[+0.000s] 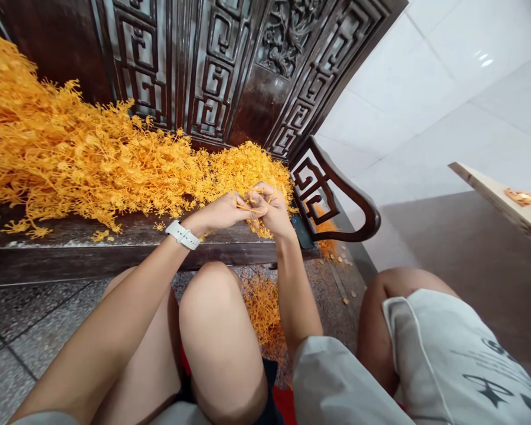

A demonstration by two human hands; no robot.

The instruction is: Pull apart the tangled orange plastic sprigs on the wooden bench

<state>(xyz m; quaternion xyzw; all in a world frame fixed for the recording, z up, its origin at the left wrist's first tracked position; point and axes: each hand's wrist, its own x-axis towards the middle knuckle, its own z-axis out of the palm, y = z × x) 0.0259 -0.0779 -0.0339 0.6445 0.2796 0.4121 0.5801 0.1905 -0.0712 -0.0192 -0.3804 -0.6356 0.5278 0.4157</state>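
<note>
From here I have my left hand (225, 211) and right hand (272, 208) nearly closed, pinching a yellow stem (251, 209) near the desk's (92, 262) front edge, probably for the heap's (248, 165) closeness.

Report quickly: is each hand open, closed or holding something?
Left hand: closed, holding a yellow stem.
Right hand: fingers curled at the same stem; grip unclear.

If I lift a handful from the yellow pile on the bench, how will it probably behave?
The yellow pile would likely cling together, since its thin branching stems look tangled. It is probably light for its size, being slender and full of gaps. Some bits may fall off, as loose pieces lie beside it on the bench.
</note>
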